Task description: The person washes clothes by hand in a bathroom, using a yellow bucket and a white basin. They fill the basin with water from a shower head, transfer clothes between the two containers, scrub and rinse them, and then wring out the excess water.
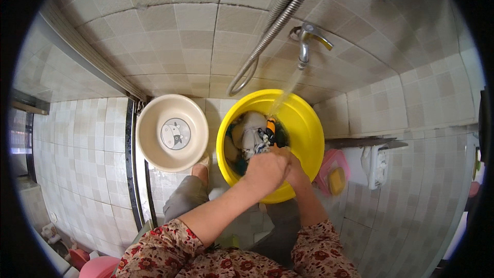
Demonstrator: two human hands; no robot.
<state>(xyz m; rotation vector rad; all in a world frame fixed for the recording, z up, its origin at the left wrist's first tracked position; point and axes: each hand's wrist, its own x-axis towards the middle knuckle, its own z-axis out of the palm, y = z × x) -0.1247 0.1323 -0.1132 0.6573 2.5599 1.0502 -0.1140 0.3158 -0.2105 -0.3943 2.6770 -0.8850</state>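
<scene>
A yellow plastic tub [305,135] stands before me with a heap of wet clothes in its left part. My left hand [266,172] and my right hand [292,166] are pressed together over the tub's near side, fingers curled. Whatever lies inside them is hidden. Right beyond my left hand, against its far edge, is a white-and-dark patterned cloth [256,147]. Past it lie a pale grey cloth [253,121] and a black-and-orange piece [271,126]. Running water [285,92] falls into the tub from the metal wall tap [304,46].
A cream basin [148,139] with a cow picture stands left of the tub, beside my foot [200,170]. To the right, a yellow soap bar [336,181] rests in a pink container [331,158] near a white bin [357,166]. A metal shower hose [266,38] hangs along the tiled wall.
</scene>
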